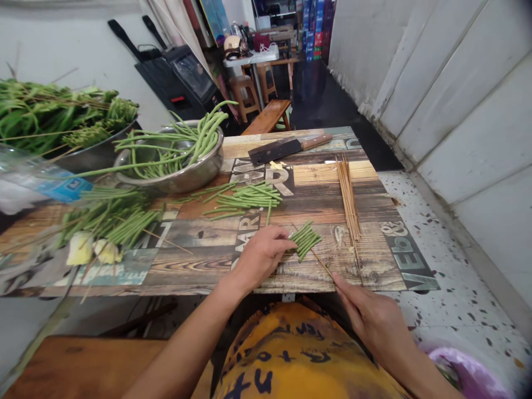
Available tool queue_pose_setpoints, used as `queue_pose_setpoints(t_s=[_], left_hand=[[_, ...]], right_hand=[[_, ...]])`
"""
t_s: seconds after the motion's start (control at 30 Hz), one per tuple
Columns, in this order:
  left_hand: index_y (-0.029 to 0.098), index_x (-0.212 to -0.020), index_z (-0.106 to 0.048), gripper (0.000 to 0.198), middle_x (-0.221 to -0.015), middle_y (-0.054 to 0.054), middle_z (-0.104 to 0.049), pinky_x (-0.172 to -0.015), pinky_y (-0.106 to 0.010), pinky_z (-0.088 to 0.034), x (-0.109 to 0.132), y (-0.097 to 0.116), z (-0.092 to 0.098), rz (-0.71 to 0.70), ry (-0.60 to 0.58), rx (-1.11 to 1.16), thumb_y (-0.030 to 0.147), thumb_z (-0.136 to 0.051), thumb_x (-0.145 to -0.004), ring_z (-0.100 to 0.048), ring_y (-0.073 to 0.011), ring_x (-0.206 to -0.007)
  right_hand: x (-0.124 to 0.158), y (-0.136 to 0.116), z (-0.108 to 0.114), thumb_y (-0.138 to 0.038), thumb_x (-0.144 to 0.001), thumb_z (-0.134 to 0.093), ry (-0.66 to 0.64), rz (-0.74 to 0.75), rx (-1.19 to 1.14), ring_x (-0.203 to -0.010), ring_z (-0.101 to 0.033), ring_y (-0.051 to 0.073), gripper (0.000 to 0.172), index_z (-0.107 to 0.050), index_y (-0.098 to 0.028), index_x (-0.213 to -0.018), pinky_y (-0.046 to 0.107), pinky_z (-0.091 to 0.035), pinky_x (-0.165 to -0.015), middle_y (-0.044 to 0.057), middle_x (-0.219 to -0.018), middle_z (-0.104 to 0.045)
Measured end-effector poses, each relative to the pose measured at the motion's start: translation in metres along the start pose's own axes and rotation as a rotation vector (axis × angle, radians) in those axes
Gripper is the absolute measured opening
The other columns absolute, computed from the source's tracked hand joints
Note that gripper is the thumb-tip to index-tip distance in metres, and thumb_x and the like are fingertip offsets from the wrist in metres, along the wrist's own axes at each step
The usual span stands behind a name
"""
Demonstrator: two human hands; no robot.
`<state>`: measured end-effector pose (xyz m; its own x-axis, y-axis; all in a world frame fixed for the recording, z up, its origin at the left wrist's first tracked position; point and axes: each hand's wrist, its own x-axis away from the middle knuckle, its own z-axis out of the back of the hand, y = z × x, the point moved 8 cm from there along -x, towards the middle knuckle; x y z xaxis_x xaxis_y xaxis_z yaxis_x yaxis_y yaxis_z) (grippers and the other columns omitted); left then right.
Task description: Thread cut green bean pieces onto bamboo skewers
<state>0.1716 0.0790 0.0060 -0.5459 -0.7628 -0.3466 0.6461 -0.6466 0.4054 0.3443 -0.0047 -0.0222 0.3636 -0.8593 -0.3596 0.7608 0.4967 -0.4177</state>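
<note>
A short row of cut green beans (pixel 306 240) is threaded side by side on a thin bamboo skewer (pixel 322 261) just above the tabletop. My right hand (pixel 368 307) grips the skewer's lower end near the table's front edge. At the row's left end, my left hand (pixel 266 252) is closed, its thumb and fingers pinching at the beans; its fingertips are partly hidden. Beyond it lies a loose pile of cut green beans (pixel 253 198). A bundle of bare bamboo skewers (pixel 348 199) rests to the right.
A cleaver (pixel 286 148) lies at the table's far edge. Long beans fill a metal bowl (pixel 170 180), with a basin of skewered greens (pixel 62 119) behind it. Finished bean skewers (pixel 120 221) lie at left beside a plastic bottle (pixel 54 180). A pink-lined bin (pixel 469 371) stands low right.
</note>
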Motion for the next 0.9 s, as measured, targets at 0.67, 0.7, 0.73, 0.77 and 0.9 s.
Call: queue_pose_setpoints(t_s=[0.67, 0.7, 0.73, 0.77, 0.9], left_hand=[[0.02, -0.085, -0.069, 0.014, -0.089, -0.006, -0.062, -0.074, -0.03, -0.046, 0.0, 0.003, 0.0, 0.085, 0.052, 0.012, 0.025, -0.056, -0.084, -0.056, -0.0165, -0.084], [0.02, -0.085, -0.069, 0.014, -0.089, -0.006, -0.062, -0.074, -0.029, -0.046, 0.0, 0.002, -0.001, 0.094, 0.048, 0.017, 0.025, -0.056, -0.084, -0.056, -0.0165, -0.084], [0.02, -0.084, -0.069, 0.013, -0.09, -0.006, -0.062, -0.074, -0.03, -0.046, 0.0, 0.002, -0.002, 0.105, 0.043, 0.022, 0.024, -0.057, -0.084, -0.056, -0.0165, -0.084], [0.02, -0.084, -0.069, 0.012, -0.09, -0.006, -0.062, -0.075, -0.03, -0.046, 0.0, 0.002, -0.003, 0.117, 0.041, 0.029, 0.024, -0.057, -0.083, -0.056, -0.0165, -0.084], [0.019, -0.088, -0.067, 0.011, -0.092, -0.006, -0.061, -0.076, -0.029, -0.046, 0.0, 0.006, -0.003, 0.127, 0.084, 0.07, 0.018, -0.057, -0.082, -0.055, -0.0165, -0.087]], right_hand=[[0.001, -0.001, -0.001, -0.017, -0.094, -0.038, -0.013, 0.003, 0.007, -0.063, -0.068, 0.015, 0.033, -0.059, -0.009, -0.118, 0.022, -0.054, -0.059, 0.011, -0.086, -0.073], [0.001, -0.002, -0.001, -0.017, -0.094, -0.038, -0.01, 0.006, 0.006, -0.063, -0.068, 0.015, 0.033, -0.059, -0.009, -0.118, 0.022, -0.054, -0.06, 0.011, -0.087, -0.073], [0.001, -0.002, -0.001, -0.017, -0.093, -0.038, -0.005, 0.008, 0.006, -0.062, -0.068, 0.015, 0.033, -0.059, -0.009, -0.118, 0.022, -0.054, -0.06, 0.011, -0.087, -0.073], [0.001, -0.003, 0.0, -0.017, -0.093, -0.039, 0.002, 0.011, 0.009, -0.062, -0.068, 0.015, 0.033, -0.059, -0.009, -0.118, 0.022, -0.054, -0.059, 0.011, -0.087, -0.073], [0.0, -0.004, 0.002, -0.017, -0.093, -0.038, 0.024, 0.025, 0.017, -0.059, -0.068, 0.015, 0.033, -0.06, -0.009, -0.116, 0.022, -0.053, -0.056, 0.01, -0.084, -0.073]])
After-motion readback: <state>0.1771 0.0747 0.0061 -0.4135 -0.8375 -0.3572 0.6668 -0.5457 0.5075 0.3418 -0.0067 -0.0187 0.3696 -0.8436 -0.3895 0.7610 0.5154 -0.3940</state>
